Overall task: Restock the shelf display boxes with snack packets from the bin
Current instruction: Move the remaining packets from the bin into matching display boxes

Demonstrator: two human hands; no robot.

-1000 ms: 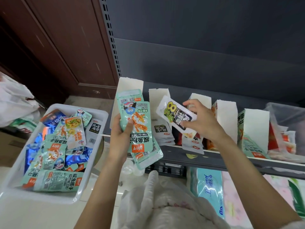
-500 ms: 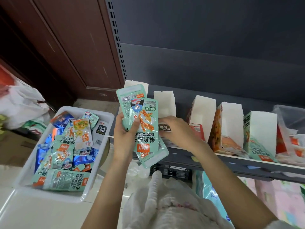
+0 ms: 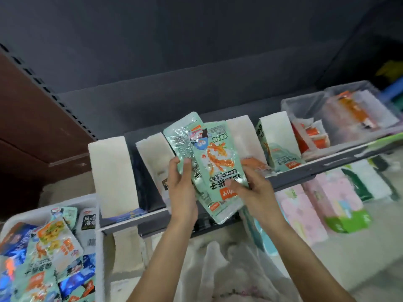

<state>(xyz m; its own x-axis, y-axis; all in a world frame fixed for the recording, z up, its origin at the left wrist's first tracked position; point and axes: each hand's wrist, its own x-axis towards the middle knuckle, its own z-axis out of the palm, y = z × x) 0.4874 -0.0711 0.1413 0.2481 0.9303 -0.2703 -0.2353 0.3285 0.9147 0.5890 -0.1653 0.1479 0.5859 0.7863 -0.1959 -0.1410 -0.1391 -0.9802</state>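
Both hands hold a small stack of mint-green snack packets (image 3: 214, 162) upright in front of the shelf. My left hand (image 3: 182, 188) grips the stack's left edge, thumb on the front. My right hand (image 3: 250, 188) pinches the front packet at its lower right. Behind the packets stands a row of white display boxes (image 3: 113, 171) on the grey shelf (image 3: 290, 179); one further right (image 3: 275, 142) holds matching green packets. The white bin (image 3: 98, 214) at lower left holds several mixed packets (image 3: 54, 243).
Clear plastic tubs (image 3: 309, 107) with orange packets sit at the shelf's right end. Below the shelf are pastel tissue packs (image 3: 327, 197). A white plastic bag (image 3: 229, 269) lies between my forearms. A brown wooden panel (image 3: 32, 127) stands to the left.
My right hand put the white-and-black packet into a display box, then came back to the green stack and took its lower right. The view swung right and closer to the shelf.
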